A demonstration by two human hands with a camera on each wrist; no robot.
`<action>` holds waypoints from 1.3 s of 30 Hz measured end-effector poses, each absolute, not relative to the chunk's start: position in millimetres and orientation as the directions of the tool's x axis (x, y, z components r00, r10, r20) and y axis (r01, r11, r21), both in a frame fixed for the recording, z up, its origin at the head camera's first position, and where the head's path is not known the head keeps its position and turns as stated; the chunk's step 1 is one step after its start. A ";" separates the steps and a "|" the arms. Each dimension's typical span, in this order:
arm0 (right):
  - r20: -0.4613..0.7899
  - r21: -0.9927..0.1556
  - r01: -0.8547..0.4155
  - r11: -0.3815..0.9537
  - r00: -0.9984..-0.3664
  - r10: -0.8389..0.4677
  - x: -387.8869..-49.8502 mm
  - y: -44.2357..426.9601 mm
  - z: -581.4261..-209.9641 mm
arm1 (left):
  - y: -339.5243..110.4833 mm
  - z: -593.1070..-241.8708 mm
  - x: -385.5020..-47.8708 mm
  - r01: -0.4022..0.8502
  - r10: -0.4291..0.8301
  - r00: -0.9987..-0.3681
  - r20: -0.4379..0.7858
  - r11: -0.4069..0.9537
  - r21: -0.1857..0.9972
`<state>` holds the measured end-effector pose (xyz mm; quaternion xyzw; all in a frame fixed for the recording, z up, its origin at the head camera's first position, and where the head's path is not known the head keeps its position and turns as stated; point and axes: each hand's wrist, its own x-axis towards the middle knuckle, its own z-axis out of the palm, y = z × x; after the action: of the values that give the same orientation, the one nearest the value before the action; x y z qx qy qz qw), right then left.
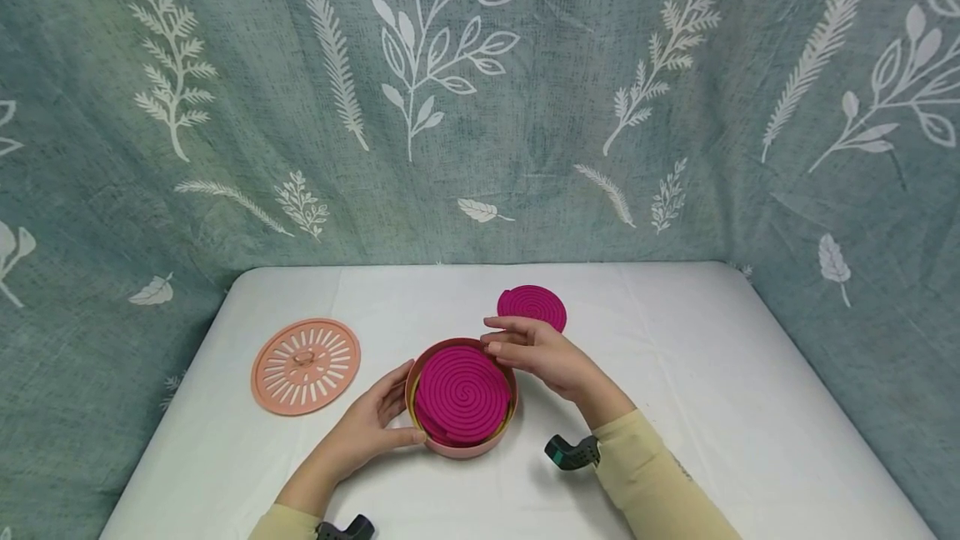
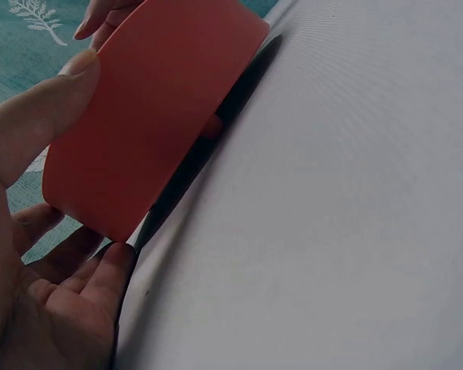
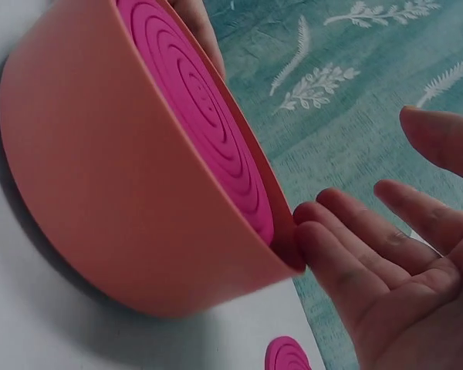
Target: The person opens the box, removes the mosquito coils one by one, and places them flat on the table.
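A round salmon-pink container (image 1: 467, 449) stands on the white table, its open side up. Inside it lies a magenta spiral coaster (image 1: 462, 395), almost level with the rim; a thin olive-yellow edge shows below it. My left hand (image 1: 367, 427) holds the container at its left side, thumb at the near wall and fingers round the far left; the left wrist view shows the thumb (image 2: 42, 116) against the wall. My right hand (image 1: 551, 361) has its fingers extended at the far right rim. In the right wrist view its fingertips (image 3: 312, 235) are at the rim, with nothing gripped.
A second magenta spiral coaster (image 1: 534, 304) lies flat behind the right hand. To the left rests a salmon-pink slotted disc (image 1: 306, 382) with a small ring at its middle. A green leaf-patterned cloth (image 1: 555, 107) hangs behind the table (image 1: 712, 373).
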<state>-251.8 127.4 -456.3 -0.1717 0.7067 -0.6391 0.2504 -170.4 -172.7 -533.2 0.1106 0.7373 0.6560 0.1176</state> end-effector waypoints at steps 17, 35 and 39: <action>-0.151 -0.957 -0.037 0.289 -0.785 -0.601 -247.8 112.3 -451.3 | -172.4 -534.7 -171.9 0.010 0.303 -0.953 -0.028 0.123 0.992; -0.166 -0.952 -0.044 0.304 -0.760 -0.628 -245.6 111.4 -450.5 | -172.6 -533.5 -171.0 0.005 0.310 -0.950 -0.035 0.128 0.992; -0.161 -0.954 -0.040 0.296 -0.766 -0.622 -245.7 111.4 -449.6 | -172.2 -533.3 -170.2 0.002 0.303 -0.952 -0.040 0.135 0.991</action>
<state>-245.7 111.4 -449.6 -0.2176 0.7605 -0.5519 0.2639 -170.2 -172.2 -533.3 0.1023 0.7445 0.6495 0.1159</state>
